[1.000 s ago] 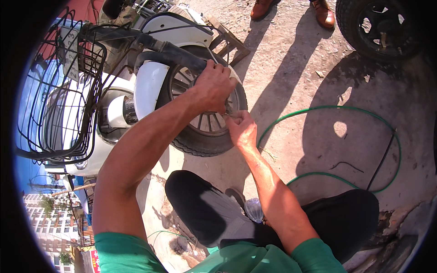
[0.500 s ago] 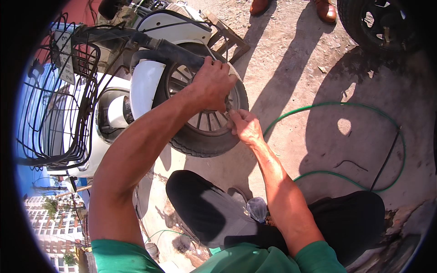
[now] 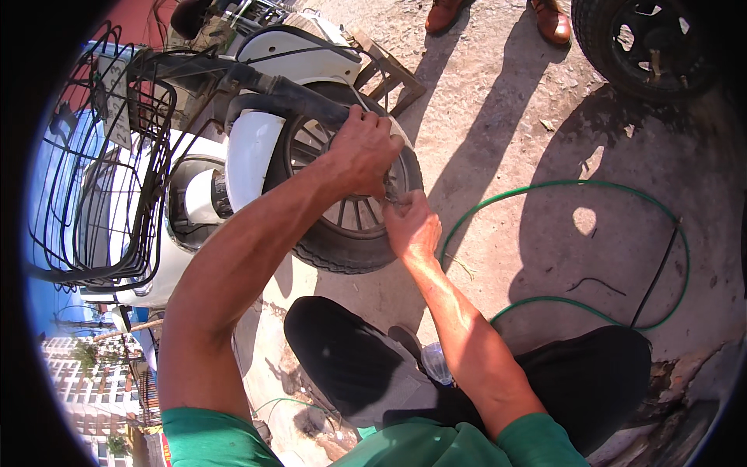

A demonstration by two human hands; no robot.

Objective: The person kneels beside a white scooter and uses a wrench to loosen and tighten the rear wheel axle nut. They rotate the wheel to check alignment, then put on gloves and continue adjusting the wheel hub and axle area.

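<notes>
Knees in black trousers (image 3: 331,342) jut over the near edge of the ground (image 3: 490,268), a clear plastic container (image 3: 436,363) showing partly between them. Beyond, both hands meet at the middle of a scooter's spoked front wheel (image 3: 354,232). The left hand (image 3: 364,152) curls over the lower end of a black fork leg (image 3: 311,101); whether it grips or only rests, I cannot tell. Just beside it, the right hand (image 3: 412,226) has thumb and fingers pinched together on a greyish part (image 3: 395,197) too small to identify. A white mudguard (image 3: 253,156) covers the tyre's left side. Rightward, a green hose (image 3: 580,182) loops over the ground, a thin black rod (image 3: 656,272) lying across its right end. At the ground's far edge are someone's brown leather shoes (image 3: 552,22) and, in the right corner, a second wheel (image 3: 603,54). Past a black wire basket (image 3: 85,274) on the left stands a pale multi-storey building (image 3: 89,373).
</notes>
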